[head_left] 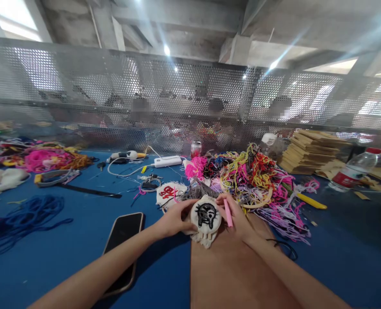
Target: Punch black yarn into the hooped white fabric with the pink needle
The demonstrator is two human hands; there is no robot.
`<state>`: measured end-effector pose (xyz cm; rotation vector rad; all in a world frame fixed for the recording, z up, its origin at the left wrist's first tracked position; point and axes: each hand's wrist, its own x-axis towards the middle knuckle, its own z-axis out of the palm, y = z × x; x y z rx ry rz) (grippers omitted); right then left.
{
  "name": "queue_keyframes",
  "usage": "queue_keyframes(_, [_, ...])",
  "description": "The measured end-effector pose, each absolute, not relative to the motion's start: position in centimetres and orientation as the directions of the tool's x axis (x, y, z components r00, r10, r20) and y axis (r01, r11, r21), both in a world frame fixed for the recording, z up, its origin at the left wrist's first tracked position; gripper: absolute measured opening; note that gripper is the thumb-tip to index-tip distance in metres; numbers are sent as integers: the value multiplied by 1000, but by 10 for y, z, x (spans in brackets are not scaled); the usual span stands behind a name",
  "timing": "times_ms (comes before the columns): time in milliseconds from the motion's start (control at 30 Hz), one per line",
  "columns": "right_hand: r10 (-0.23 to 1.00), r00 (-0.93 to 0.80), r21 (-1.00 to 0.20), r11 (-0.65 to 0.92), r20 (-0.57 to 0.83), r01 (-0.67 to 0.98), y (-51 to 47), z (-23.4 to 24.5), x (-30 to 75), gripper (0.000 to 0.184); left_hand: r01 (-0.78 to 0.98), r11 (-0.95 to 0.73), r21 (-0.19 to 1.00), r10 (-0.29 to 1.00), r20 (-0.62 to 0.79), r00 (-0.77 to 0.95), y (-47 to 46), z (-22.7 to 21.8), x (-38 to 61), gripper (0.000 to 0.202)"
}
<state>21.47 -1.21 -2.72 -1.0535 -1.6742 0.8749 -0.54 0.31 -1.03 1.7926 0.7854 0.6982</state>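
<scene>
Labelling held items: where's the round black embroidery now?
The round black embroidery is between the left hand and right hand, just right of centre in the head view, by the far end of the brown board.

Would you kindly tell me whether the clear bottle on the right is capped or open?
Capped: the clear bottle has its red cap on the neck.

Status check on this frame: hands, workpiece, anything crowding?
Left hand gripping left edge of round cloth, black design facing up. Right hand holding pink tool by right edge. Yarn pile close behind; phone partly hidden by left forearm.
</scene>
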Motion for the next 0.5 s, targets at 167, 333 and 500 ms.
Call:
queue_keyframes(167, [828,-312,-697,560,466,447,-16,-19,216,19,222,-301,927,777,103,621,5,-10,-6,72])
queue_keyframes(333, [791,-343,-603,610,507,514,-16,-18,220,30,296,-320,900,786,78,613,6,-9,-6,70])
queue_keyframes(500, [770,-372,-580,637,518,508,-18,-19,221,30,416,-326,849,758,-28,651,5,-1,-12,65])
